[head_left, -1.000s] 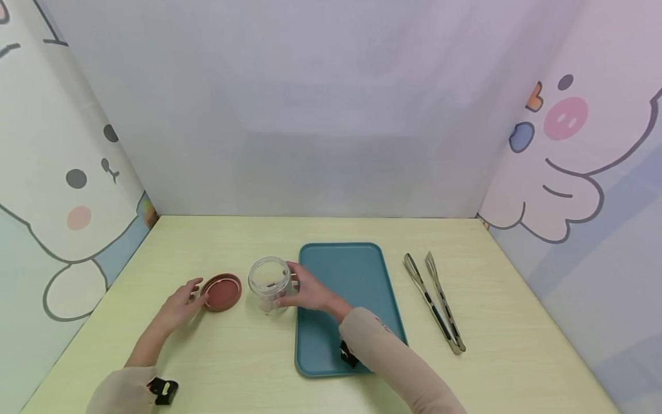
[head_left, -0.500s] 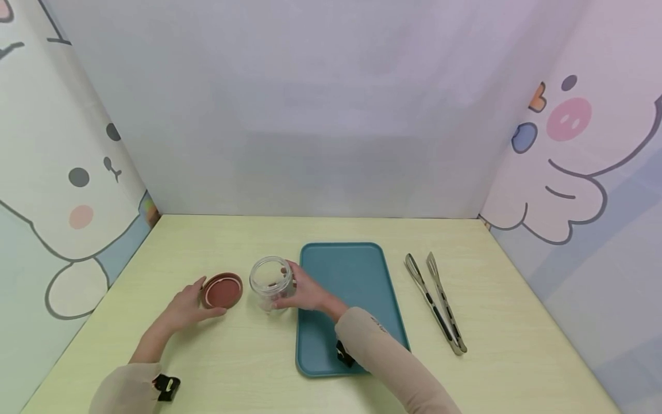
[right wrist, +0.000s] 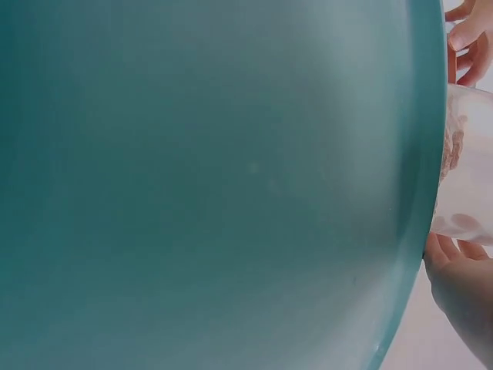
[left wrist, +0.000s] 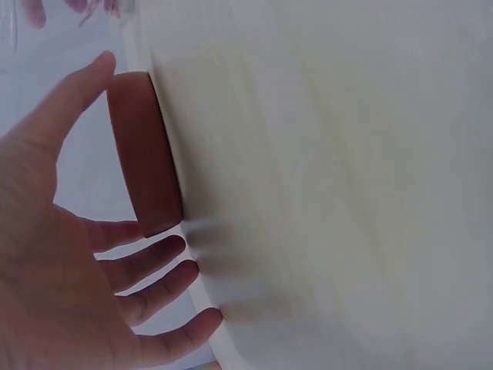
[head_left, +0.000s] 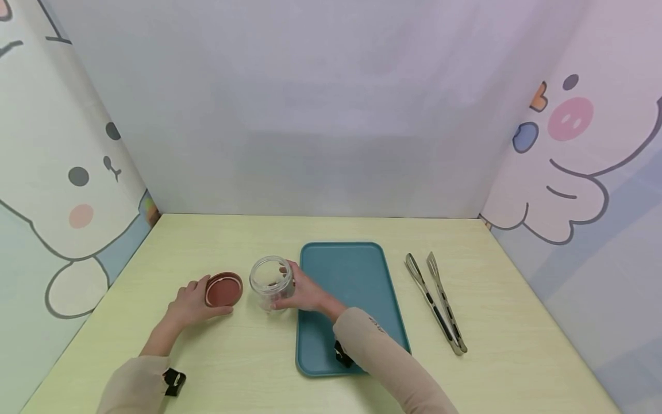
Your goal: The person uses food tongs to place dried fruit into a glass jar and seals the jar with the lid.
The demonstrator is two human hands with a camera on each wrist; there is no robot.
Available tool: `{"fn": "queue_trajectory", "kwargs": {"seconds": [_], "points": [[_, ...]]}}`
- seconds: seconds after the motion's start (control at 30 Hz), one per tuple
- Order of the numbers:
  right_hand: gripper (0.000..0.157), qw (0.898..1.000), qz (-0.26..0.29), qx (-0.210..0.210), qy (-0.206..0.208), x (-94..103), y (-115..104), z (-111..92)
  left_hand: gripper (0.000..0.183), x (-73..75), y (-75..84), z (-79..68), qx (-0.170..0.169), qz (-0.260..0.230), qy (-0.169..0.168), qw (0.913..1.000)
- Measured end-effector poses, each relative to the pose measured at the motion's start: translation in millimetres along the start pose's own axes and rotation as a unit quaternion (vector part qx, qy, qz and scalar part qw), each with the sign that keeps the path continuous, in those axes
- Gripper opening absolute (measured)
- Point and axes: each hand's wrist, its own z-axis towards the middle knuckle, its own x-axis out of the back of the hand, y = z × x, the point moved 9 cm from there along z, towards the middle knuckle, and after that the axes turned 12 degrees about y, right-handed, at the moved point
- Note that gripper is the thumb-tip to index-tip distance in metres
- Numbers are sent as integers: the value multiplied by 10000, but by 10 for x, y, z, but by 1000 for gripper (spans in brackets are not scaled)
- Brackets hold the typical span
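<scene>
A clear open-topped jar [head_left: 269, 287] stands upright on the table. My right hand [head_left: 307, 290] grips its right side, thumb in front and fingers round the back. Left of the jar lies a reddish-brown round lid [head_left: 224, 290], its hollow side with a pale ring facing up. My left hand [head_left: 193, 302] holds the lid's left side between thumb and fingers. In the left wrist view the lid [left wrist: 142, 154] sits between thumb and index finger, the other fingers bent near the table. Brownish patches show through the jar [right wrist: 466, 169] in the right wrist view; I cannot tell what they are.
A blue-green rectangular tray [head_left: 346, 270] lies right of the jar, under my right forearm. Farther right rests a pair of metal tongs [head_left: 437, 305] with its arms spread. A pale cloth wall [head_left: 320, 144] closes off the table's back edge.
My left hand has moved right onto the lid, and its thumb and fingers have come round the lid's edge. My right hand keeps its hold on the jar.
</scene>
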Motion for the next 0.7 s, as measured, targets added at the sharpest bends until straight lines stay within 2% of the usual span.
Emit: {"fn": "queue_trajectory", "kwargs": {"seconds": [0.47, 0.7], "points": [[90, 9998, -11, 165, 53, 3, -4, 1, 99, -41, -36, 55, 171, 215, -49, 9996], [88, 9990, -109, 358, 235, 30, -30, -2, 94, -42, -29, 46, 208, 224, -87, 9995]]}}
